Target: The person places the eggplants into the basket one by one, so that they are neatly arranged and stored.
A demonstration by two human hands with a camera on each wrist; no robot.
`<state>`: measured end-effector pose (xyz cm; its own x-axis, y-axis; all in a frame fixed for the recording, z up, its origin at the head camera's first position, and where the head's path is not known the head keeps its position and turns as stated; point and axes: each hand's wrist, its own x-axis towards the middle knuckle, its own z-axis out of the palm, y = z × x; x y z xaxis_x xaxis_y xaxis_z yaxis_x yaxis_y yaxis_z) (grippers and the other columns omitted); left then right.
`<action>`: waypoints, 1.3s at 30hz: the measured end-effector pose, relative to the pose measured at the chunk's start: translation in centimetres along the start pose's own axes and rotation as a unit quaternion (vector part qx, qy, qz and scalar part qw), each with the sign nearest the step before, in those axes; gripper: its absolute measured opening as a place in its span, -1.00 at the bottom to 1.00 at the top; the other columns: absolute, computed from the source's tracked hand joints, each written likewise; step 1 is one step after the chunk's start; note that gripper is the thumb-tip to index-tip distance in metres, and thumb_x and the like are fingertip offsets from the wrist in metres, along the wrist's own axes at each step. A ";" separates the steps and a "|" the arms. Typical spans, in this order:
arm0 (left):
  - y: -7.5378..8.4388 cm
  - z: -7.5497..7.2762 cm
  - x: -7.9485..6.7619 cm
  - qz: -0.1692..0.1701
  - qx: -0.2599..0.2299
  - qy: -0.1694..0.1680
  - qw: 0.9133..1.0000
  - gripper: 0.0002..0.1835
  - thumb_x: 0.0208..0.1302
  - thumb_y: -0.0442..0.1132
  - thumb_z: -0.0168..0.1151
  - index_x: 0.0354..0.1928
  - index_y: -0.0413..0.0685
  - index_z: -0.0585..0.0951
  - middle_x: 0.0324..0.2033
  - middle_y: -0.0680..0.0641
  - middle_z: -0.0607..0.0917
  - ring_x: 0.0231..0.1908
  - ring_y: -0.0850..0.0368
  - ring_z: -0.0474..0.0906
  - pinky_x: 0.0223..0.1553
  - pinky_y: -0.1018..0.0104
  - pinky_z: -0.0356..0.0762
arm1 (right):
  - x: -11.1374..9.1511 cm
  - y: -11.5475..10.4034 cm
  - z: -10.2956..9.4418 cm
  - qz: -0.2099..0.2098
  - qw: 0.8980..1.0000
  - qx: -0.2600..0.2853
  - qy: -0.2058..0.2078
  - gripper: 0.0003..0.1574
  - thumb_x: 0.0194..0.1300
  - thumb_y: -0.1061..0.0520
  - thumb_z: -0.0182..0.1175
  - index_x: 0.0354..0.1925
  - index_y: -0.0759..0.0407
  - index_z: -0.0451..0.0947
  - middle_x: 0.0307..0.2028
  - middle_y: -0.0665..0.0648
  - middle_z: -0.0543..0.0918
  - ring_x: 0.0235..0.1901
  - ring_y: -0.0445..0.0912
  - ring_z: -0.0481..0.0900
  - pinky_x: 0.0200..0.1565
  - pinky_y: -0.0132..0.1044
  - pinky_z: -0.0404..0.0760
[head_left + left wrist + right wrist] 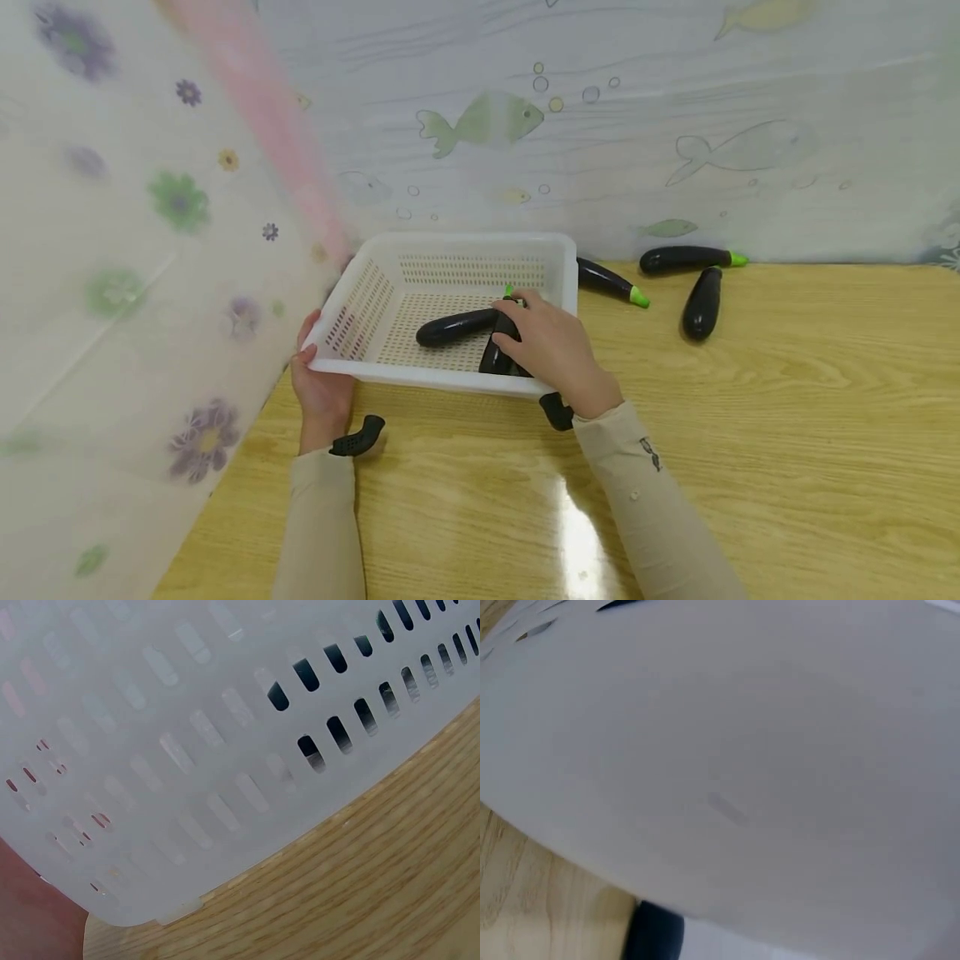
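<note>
A white slotted plastic basket (pixel 420 377) stands on the table close to the back wall. Its left front corner is gripped by my left hand (pixel 321 390), thumb at the rim and fingers along the outer side. Inside the basket, my right hand (pixel 553 346) holds a dark eggplant (pixel 492 358) with a green stem, near the right end. Another eggplant (pixel 452 328) lies across the basket floor, its end partly under the hand. Dark shapes show through the slots of the basket wall (pixel 172 750) in the left wrist view. The basket's outer side (pixel 742 750) fills the right wrist view.
Right of the basket lie three more eggplants: one (pixel 606 280) close by its side, one (pixel 684 259) along the wall, and one (pixel 702 307) in front of that. A patterned sheet (pixel 480 167) covers the back wall and the left side. The wooden table (pixel 787 433) extends right.
</note>
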<state>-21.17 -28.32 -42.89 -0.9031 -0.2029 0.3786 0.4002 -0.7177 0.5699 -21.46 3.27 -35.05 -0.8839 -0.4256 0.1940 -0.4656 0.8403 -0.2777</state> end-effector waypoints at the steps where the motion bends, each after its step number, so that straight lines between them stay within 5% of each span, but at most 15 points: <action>1: 0.0 0.0 0.0 0.000 -0.002 -0.001 1.000 -0.29 -0.03 -0.27 0.14 0.25 -0.13 0.19 0.23 -0.26 0.15 0.18 -0.18 0.10 0.11 0.01 0.06 | 0.0 0.1 0.0 0.001 1.000 0.008 0.001 -0.39 0.22 -0.19 0.02 0.21 -0.08 0.30 0.18 0.12 0.30 -0.17 -0.07 0.51 -0.42 -0.22 0.48; 7: -0.1 -0.1 0.0 0.001 -0.003 -0.008 1.000 -0.30 0.01 -0.28 0.08 0.27 -0.15 0.15 0.23 -0.27 0.15 0.17 -0.18 0.11 0.09 0.00 0.09 | 0.1 0.9 -0.3 -0.010 0.996 0.094 -0.002 -0.40 0.24 -0.16 0.01 0.22 -0.05 0.29 0.18 0.09 0.27 -0.21 -0.12 0.51 -0.40 -0.24 0.47; 15: 0.0 0.2 -0.1 0.003 -0.007 -0.010 1.000 -0.29 0.00 -0.30 0.07 0.27 -0.17 0.13 0.21 -0.28 0.18 0.13 -0.18 0.15 0.06 0.02 0.13 | -0.2 2.4 -2.0 -0.007 0.974 0.228 -0.003 -0.44 0.27 -0.12 -0.03 0.22 -0.05 0.28 0.14 0.00 0.31 -0.10 -0.15 0.47 -0.13 -0.15 0.42; 28: 0.2 0.4 0.0 0.003 0.003 0.000 1.000 -0.26 -0.02 -0.27 0.10 0.28 -0.15 0.13 0.22 -0.25 0.18 0.19 -0.18 0.08 0.14 -0.03 -0.04 | -0.6 5.7 -2.6 0.026 0.965 0.246 0.083 -0.47 0.30 -0.05 -0.05 0.21 0.04 0.29 0.05 0.08 0.44 -0.04 -0.06 0.44 -0.07 -0.13 0.39; 39: 0.2 0.3 -0.1 0.001 -0.010 -0.001 1.000 -0.22 -0.03 -0.28 0.12 0.30 -0.18 0.07 0.23 -0.26 0.15 0.16 -0.16 0.13 0.14 -0.02 -0.03 | -0.8 8.7 -1.3 0.134 0.950 0.257 0.118 -0.41 0.29 -0.07 -0.05 0.26 0.01 0.22 0.21 0.12 0.26 0.09 0.04 0.32 0.02 -0.03 0.31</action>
<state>-20.99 -28.21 -42.55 -0.9020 -0.2024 0.3814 0.3986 -0.7302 0.5550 -24.77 11.32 -36.34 -0.9673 -0.0810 0.2403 -0.2391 0.6068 -0.7580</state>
